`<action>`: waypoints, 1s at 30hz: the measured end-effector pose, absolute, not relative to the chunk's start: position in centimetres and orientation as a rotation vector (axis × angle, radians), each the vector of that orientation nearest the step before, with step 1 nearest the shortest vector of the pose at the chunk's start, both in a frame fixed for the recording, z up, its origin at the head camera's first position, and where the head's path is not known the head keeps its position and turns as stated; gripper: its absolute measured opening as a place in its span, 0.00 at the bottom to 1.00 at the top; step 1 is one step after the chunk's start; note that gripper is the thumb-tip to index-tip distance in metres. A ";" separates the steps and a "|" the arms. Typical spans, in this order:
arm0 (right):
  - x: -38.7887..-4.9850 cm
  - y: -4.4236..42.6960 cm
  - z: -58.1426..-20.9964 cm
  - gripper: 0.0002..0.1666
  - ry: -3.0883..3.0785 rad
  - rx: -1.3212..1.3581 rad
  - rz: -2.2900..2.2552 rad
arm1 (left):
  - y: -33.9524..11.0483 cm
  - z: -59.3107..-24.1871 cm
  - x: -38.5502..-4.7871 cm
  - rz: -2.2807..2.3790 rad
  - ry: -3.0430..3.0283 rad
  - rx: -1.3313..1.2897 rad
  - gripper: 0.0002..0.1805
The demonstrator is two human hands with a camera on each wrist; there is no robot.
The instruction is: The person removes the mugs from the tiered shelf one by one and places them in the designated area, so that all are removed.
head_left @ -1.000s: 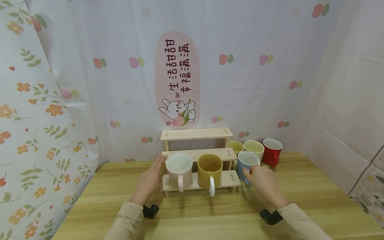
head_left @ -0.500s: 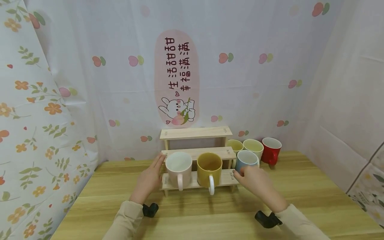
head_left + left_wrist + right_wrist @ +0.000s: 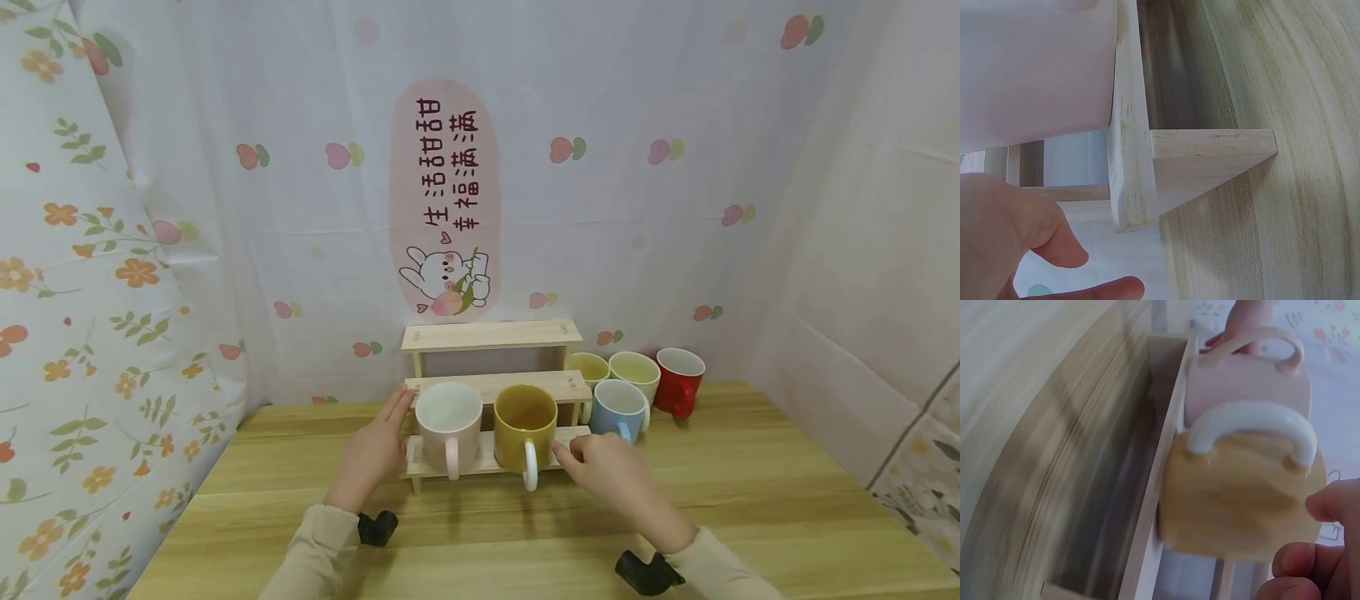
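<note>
A three-tier wooden rack (image 3: 491, 336) stands on the table. On its lowest tier sit a pale pink mug (image 3: 441, 437) and a mustard mug (image 3: 516, 432) with a white handle, both handles facing front. My left hand (image 3: 375, 450) is at the rack's left end, fingers extended beside the middle tier; in the left wrist view its thumb and a finger are apart with nothing between. Just right of the mustard mug is my right hand (image 3: 611, 468), loosely bent and holding nothing. In the right wrist view its thumb (image 3: 1335, 501) is close to that mug; contact is unclear.
Right of the rack stand a light blue mug (image 3: 618, 408), a red mug (image 3: 675, 392), a pale yellow-green mug (image 3: 647, 379) and a partly hidden yellowish mug (image 3: 588, 367). A patterned cloth (image 3: 322, 250) hangs behind the wooden table (image 3: 480, 558).
My right hand has moved left, from in front of the blue mug to the side of the mustard mug. The left hand and the mugs have stayed in place.
</note>
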State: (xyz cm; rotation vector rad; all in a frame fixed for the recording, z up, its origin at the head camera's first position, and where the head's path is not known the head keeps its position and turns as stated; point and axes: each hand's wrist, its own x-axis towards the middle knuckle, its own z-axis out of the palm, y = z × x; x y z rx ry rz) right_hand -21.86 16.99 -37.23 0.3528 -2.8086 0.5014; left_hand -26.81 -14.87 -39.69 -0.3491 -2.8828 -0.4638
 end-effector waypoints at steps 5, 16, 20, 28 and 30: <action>-21.6 15.7 -37.2 0.33 -2.824 0.356 0.541 | -14.7 -39.6 -26.8 -0.479 -2.891 -0.347 0.41; -21.7 12.8 -38.2 0.33 -2.787 0.392 0.504 | -14.5 -39.6 -26.8 -0.482 -2.904 -0.342 0.41; -21.9 12.3 -38.7 0.33 -2.749 0.368 0.462 | -14.6 -39.7 -26.9 -0.470 -2.910 -0.327 0.41; -22.0 12.1 -39.4 0.29 -2.670 0.288 0.394 | -14.6 -39.7 -27.0 -0.489 -2.906 -0.332 0.42; -22.1 12.3 -39.6 0.28 -2.638 0.284 0.366 | -14.7 -39.8 -26.9 -0.485 -2.900 -0.337 0.42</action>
